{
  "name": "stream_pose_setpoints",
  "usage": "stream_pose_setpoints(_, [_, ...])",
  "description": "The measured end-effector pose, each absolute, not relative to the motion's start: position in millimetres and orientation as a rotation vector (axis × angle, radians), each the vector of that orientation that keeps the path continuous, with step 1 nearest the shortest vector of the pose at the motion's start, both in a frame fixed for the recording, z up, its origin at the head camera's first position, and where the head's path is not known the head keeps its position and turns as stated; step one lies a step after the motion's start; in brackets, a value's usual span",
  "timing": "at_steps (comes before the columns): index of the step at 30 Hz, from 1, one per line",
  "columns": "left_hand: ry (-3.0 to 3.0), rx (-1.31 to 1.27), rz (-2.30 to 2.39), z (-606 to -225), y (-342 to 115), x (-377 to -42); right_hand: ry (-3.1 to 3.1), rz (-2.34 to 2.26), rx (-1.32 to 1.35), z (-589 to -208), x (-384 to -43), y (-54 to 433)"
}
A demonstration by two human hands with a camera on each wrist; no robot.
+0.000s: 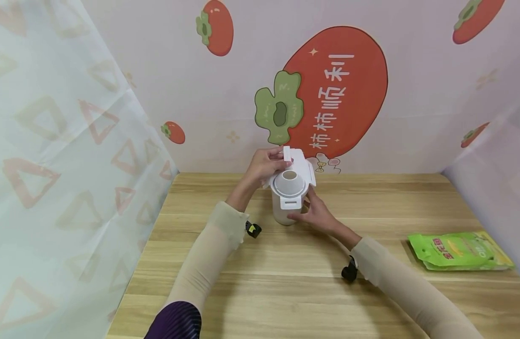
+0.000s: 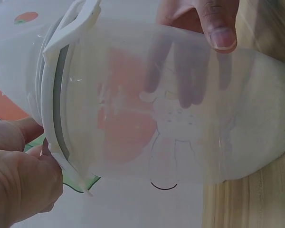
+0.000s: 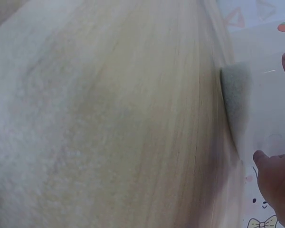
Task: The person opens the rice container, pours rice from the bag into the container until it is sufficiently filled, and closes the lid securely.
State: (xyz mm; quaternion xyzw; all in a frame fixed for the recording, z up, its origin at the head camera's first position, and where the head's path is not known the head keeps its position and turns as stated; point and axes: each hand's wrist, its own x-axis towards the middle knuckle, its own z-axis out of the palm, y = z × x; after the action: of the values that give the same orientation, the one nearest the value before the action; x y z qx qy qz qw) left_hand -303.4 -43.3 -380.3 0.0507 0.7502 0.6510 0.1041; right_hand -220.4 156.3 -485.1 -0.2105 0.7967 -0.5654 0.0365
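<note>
A translucent plastic canister (image 2: 128,142) stands upright on the table, with something pale at its bottom. Its white lid (image 1: 290,183) has a cone-shaped spout and side latches, and a flat white flap is raised behind the spout. My left hand (image 1: 266,165) grips the lid's far left part between thumb and fingers. In the left wrist view the same hand (image 2: 21,171) is at the lid's rim. Around the lower right of the body, my right hand (image 1: 319,214) holds the canister, its thumb in front. The right wrist view catches only part of that hand (image 3: 280,185).
A green and yellow packet (image 1: 460,252) lies on the wooden table (image 1: 285,292) to the right. Close behind the canister rises a wall covering (image 1: 217,117) printed with persimmons. Another patterned covering (image 1: 52,155) stands along the left side.
</note>
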Motion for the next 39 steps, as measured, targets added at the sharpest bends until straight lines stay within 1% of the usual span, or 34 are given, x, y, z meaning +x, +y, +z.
stream_pose_setpoints(6, [2.226,0.169,1.945,-375.4,-49.1,-301.8,2.443,-1.742,-0.632,-508.7,-234.4,159.9])
stream_pose_setpoints(10, [2.237,0.208,1.979,-371.4,-56.2,-303.1,2.46,-1.731,-0.622,-515.0,-237.4,161.4])
stream_pose_setpoints(20, [2.206,0.181,2.092,-360.0,-85.3,-303.3,2.477,-1.724,-0.637,-517.0,-237.9,163.1])
stream_pose_setpoints(28, [2.248,0.178,2.085,-353.4,-113.6,-301.6,2.448,-1.737,-0.646,-516.3,-237.2,162.3])
stream_pose_setpoints(39, [2.323,0.118,1.993,-360.6,-150.0,-300.1,2.456,-1.736,-0.661,-517.6,-238.0,163.0])
